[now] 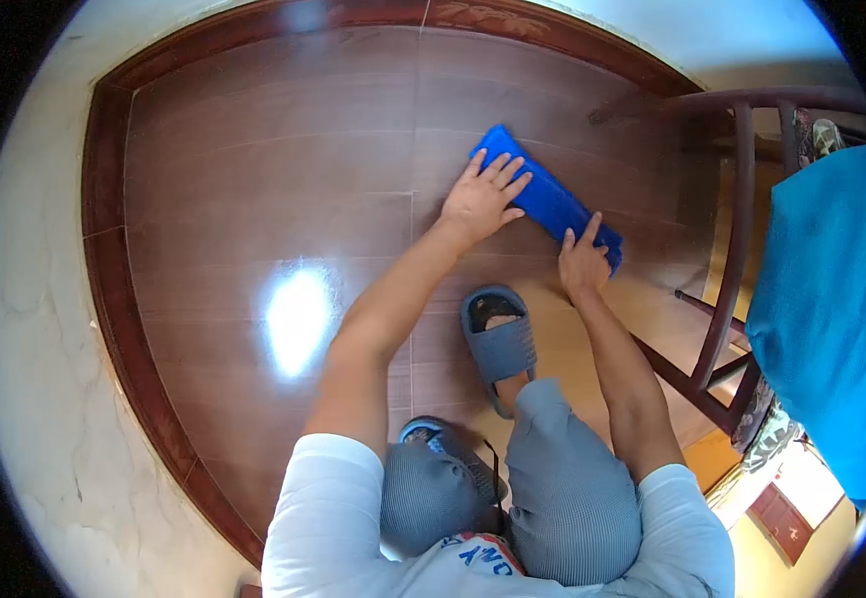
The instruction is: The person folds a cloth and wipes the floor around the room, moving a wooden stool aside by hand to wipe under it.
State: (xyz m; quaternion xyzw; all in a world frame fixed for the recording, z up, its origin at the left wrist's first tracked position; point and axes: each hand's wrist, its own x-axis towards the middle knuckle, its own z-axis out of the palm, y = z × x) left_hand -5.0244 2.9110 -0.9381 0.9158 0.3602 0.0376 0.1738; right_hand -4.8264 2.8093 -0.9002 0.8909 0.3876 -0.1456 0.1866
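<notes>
On the far left is a pale wall (29, 349), with a dark red-brown strip (106, 259) along its bottom. Next comes the brown floor (254, 179), with a bright white shine (298, 319) on it. The left hand (478, 204) lies flat, palm down, on the upper left end of a blue cloth, with its fingers spread well apart. Below that hand is a gray slipper (503, 349) with a foot in it. The blue cloth (555, 207) rests on the floor as a long, thin strip. Its long way slants, with one end pointing up and left and the other pointing down and right. The right hand (582, 267) touches that lower right end. One finger is stretched out along the cloth and others are bent; I cannot tell if it pinches the edge. On the far right, a teal cloth (827, 319) hangs beside dark bars (742, 199).
</notes>
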